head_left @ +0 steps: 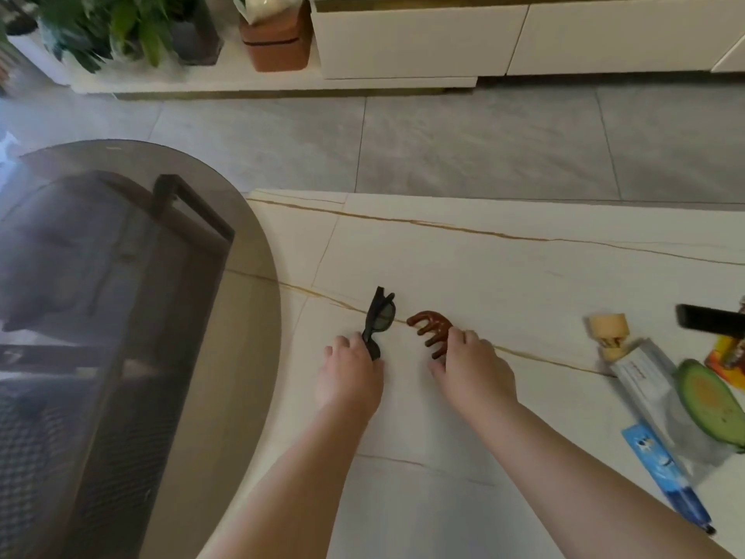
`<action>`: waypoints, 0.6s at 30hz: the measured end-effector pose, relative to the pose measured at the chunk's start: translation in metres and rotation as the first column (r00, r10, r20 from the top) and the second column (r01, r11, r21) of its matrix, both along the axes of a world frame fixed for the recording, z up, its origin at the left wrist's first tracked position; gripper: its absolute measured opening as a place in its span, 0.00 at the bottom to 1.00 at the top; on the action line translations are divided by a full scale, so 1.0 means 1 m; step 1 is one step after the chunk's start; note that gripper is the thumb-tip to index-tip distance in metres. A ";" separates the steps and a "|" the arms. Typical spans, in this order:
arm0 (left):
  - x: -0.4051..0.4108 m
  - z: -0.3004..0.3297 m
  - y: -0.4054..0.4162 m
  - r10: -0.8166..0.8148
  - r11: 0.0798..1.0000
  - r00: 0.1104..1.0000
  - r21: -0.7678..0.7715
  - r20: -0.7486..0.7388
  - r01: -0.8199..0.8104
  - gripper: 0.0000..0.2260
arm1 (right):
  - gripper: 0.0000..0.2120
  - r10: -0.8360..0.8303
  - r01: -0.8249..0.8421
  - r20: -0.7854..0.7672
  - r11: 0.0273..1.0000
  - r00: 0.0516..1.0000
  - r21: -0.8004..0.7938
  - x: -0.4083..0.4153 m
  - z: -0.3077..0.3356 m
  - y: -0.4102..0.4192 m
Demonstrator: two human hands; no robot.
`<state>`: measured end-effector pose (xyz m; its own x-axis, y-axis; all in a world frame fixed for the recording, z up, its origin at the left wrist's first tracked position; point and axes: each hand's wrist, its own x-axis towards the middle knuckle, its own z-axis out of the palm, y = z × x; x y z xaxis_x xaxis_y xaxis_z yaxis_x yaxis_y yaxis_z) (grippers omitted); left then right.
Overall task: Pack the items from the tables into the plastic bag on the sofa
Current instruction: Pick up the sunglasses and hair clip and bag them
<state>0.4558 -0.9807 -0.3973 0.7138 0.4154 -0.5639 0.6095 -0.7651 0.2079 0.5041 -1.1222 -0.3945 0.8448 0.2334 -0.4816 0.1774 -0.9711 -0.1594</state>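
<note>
On the white marble table [504, 284], my left hand [348, 381] grips the near end of folded black sunglasses [379, 320], which stick up and away from the fingers. Just to the right, my right hand [473, 371] pinches a brown claw hair clip [431, 330] at its near side. At the table's right edge lie a beige hair clip [608, 334], a white tube [645, 373], a green avocado-shaped item [711, 405], a blue packet [665, 474] and a black object [709, 322]. The plastic bag and sofa are out of view.
A round smoked-glass table [133, 316] overlaps the marble table on the left. Beyond lie grey floor tiles [443, 143], a white low cabinet [524, 38], a terracotta pot [278, 38] and green plants [121, 22]. An orange packet [729, 357] sits at the far right.
</note>
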 end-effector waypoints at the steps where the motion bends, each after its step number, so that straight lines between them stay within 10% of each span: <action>1: 0.003 -0.007 0.002 0.010 1.000 1.000 0.015 0.006 -0.010 0.20 | 0.20 -0.019 0.019 0.028 1.000 0.999 -0.006 0.002 -0.007 0.004; 18: 0.007 0.017 -0.008 0.190 0.979 0.982 -0.073 0.011 -0.189 0.13 | 0.12 -0.285 0.295 -0.087 0.946 0.955 0.137 -0.008 0.008 -0.021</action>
<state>0.4630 -0.9885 -0.3800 0.6359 0.5033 -0.5850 0.7379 -0.6187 0.2698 0.4960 -1.1434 -0.3867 0.8545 0.0552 -0.5166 -0.1239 -0.9440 -0.3059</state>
